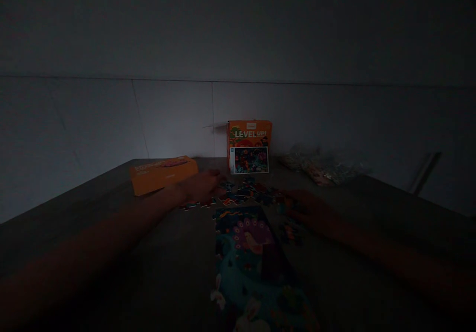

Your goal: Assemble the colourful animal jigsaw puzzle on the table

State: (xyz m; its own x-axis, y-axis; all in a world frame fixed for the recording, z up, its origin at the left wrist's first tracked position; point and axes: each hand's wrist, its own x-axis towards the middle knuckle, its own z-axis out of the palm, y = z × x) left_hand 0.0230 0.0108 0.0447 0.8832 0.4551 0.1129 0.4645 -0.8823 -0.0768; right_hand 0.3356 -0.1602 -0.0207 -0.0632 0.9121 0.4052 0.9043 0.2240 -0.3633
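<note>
A partly joined jigsaw puzzle [238, 257] lies on the table in front of me, showing a purple peacock and white rabbits. Beyond its far edge loose jigsaw pieces [253, 188] are spread in a band. My left hand [201, 186] reaches over the left end of these pieces, its fingers stretched out. On the other side, my right hand [303, 205] is low over pieces at the right end, thumb and fingers apart. Dim light hides the exact contact of the fingertips.
An orange box [163, 173] lies at the back left. Against the wall stands an orange "LEVEL UP!" box [249, 131], with a picture card [250, 160] leaning on its front. Clear plastic bags [323, 166] with contents I cannot make out lie at the back right of the dark table [159, 272].
</note>
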